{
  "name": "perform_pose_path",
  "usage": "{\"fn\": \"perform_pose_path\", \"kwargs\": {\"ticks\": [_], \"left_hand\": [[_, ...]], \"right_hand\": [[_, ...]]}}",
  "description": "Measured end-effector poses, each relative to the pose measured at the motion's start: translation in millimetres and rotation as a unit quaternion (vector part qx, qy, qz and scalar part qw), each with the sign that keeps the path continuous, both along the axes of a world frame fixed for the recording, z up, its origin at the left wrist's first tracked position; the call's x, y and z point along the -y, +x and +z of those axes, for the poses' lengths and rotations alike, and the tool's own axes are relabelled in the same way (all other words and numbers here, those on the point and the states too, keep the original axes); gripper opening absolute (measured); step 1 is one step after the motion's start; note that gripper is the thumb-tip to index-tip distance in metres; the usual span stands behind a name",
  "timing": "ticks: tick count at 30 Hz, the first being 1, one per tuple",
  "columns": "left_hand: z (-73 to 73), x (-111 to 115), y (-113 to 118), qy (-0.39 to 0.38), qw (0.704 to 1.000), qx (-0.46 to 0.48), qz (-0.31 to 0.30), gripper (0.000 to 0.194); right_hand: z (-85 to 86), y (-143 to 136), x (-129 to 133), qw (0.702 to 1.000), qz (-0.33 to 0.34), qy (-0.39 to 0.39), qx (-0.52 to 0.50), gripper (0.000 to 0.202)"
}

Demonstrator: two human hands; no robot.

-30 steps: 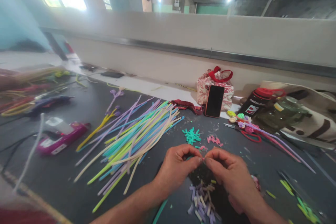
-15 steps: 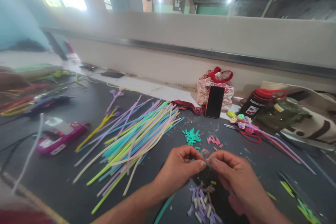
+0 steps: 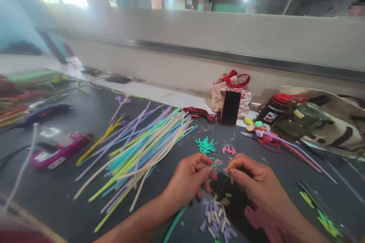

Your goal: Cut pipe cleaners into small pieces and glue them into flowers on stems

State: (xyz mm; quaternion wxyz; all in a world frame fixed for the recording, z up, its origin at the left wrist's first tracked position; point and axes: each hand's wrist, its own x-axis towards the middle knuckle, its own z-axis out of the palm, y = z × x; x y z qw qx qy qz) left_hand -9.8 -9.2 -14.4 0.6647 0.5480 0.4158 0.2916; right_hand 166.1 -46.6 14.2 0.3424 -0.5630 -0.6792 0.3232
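Note:
My left hand (image 3: 189, 178) is over the dark table, fingers curled, with a small teal piece of fuzzy stem (image 3: 213, 165) at its fingertips. Thumb and forefinger of my right hand (image 3: 253, 178) pinch a short pink piece of fuzzy stem (image 3: 225, 169). A small gap separates the two hands. Just beyond them lie a pile of teal cut pieces (image 3: 205, 145) and a few pink cut pieces (image 3: 229, 150). Closer to me, between my forearms, is a heap of lilac and cream cut pieces (image 3: 216, 216).
Long pastel fuzzy stems (image 3: 142, 152) spread left of my hands. A purple device (image 3: 59, 152) stands farther left. A phone (image 3: 230, 108) leans on a patterned bag (image 3: 216, 93). At right are fuzzy flowers (image 3: 264, 133), a black bottle (image 3: 273, 110) and yellow-green pieces (image 3: 327, 224).
My hands have drawn apart from fingertip contact. My right hand keeps a pink piece, and a teal piece now shows at my left fingertips. The view has shifted slightly.

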Motion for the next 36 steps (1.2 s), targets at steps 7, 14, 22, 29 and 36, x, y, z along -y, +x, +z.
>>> {"fn": "perform_pose_path", "kwargs": {"ticks": [7, 14, 22, 29, 36], "left_hand": [[2.0, -2, 0, 0.026, 0.998, -0.049, 0.042, 0.011], [10.2, -3, 0, 0.029, 0.997, -0.047, 0.049, 0.013], [8.7, -1, 1, 0.013, 0.997, -0.071, 0.038, 0.014], [8.3, 0, 1, 0.023, 0.997, -0.064, 0.039, 0.011], [5.8, 1, 0, 0.060, 0.994, -0.087, 0.036, 0.012]], "right_hand": [[1.8, -3, -5, 0.997, 0.049, 0.045, 0.030, 0.015], [-1.6, -4, -2, 0.999, 0.030, 0.029, 0.027, 0.017], [-3.3, -5, -1, 0.997, 0.046, 0.063, 0.023, 0.014], [-6.0, -8, -3, 0.997, 0.032, 0.069, 0.026, 0.012], [-5.2, -10, -1, 0.996, 0.034, 0.078, 0.027, 0.013]]}}
